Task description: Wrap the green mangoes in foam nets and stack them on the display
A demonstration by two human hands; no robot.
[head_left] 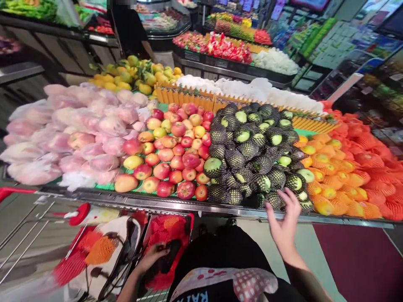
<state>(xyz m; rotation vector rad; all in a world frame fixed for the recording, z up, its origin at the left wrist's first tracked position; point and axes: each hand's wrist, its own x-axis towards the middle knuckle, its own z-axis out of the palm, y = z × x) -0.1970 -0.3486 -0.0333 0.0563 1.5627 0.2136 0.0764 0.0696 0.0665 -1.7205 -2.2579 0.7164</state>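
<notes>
My right hand (283,220) is open with fingers spread, reaching over the front rim of the fruit stand (157,203) toward green fruit in black foam nets (252,155); it holds nothing. My left hand (154,253) rests low in a red shopping cart (19,191), fingers closed on a dark object (168,258) lying on red-netted fruit (166,230). Loose red and yellow apples (173,151) lie left of the black-netted fruit. Orange-netted fruit (343,167) lies to its right.
Pink-wrapped fruit (72,130) fills the stand's left end. Yellow-green citrus (135,75) and white-wrapped produce (252,88) sit behind. A person in dark clothes (129,29) stands beyond the stand. A bag (107,251) sits in the cart. More produce displays line the back.
</notes>
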